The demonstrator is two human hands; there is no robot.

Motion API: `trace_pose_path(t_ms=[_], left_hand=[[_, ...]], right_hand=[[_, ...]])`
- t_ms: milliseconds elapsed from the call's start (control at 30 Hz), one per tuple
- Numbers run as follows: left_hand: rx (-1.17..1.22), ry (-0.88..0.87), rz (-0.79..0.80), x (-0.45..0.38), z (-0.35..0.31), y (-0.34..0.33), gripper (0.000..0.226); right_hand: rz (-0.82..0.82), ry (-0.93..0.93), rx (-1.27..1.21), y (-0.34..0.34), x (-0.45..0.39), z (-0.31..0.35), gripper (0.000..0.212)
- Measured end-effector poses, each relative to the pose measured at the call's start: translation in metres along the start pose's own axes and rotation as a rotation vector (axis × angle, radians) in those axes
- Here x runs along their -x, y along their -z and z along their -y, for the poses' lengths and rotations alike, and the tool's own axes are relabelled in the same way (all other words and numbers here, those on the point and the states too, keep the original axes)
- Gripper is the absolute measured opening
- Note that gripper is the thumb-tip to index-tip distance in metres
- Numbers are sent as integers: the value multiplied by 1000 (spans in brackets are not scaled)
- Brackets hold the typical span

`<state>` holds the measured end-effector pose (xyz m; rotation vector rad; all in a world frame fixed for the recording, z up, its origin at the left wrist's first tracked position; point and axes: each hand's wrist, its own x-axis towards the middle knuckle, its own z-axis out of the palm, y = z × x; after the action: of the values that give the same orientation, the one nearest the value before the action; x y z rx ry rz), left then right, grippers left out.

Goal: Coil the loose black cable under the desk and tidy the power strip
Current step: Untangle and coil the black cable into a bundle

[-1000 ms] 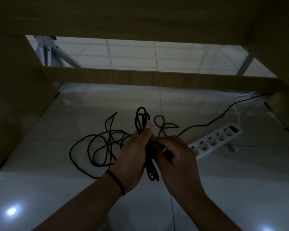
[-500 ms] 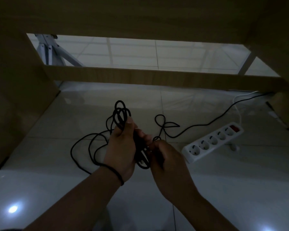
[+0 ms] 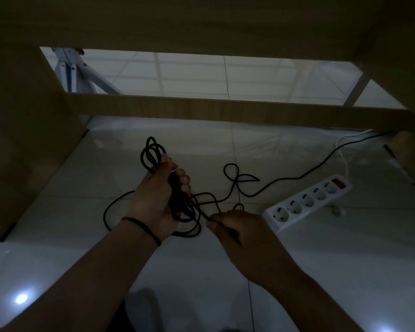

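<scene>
The left hand (image 3: 153, 200) grips a bundle of loops of the black cable (image 3: 280, 179), fingers curled round it (loops stick out above the thumb). The right hand (image 3: 240, 232) pinches a strand beside it. The rest trails over the floor (image 3: 321, 271) toward the white power strip (image 3: 307, 202); no readable writing.

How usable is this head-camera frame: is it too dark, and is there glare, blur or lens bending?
Head view: dim and underexposed under the desk; the black cable reads only against the pale floor. A lamp glare spot sits at lower left on the tiles. The left hand and right hand look slightly soft. The wide lens bows the crossbar. The power strip is clear.
</scene>
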<state>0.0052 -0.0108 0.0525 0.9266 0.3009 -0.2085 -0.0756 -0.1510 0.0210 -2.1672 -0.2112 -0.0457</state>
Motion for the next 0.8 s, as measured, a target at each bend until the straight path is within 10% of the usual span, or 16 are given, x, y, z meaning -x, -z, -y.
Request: trace_pose_path(t_ms=[367, 500, 800], left_hand=[[94, 26, -79, -12, -28, 16, 34], [154, 67, -52, -17, -42, 22, 36], [-486, -76, 61, -3, -32, 8, 31]], right_hand=[[113, -243, 56, 14, 1, -22, 45], [-5, -286, 115, 25, -2, -28, 24], [-220, -431, -256, 35, -8, -10, 23]])
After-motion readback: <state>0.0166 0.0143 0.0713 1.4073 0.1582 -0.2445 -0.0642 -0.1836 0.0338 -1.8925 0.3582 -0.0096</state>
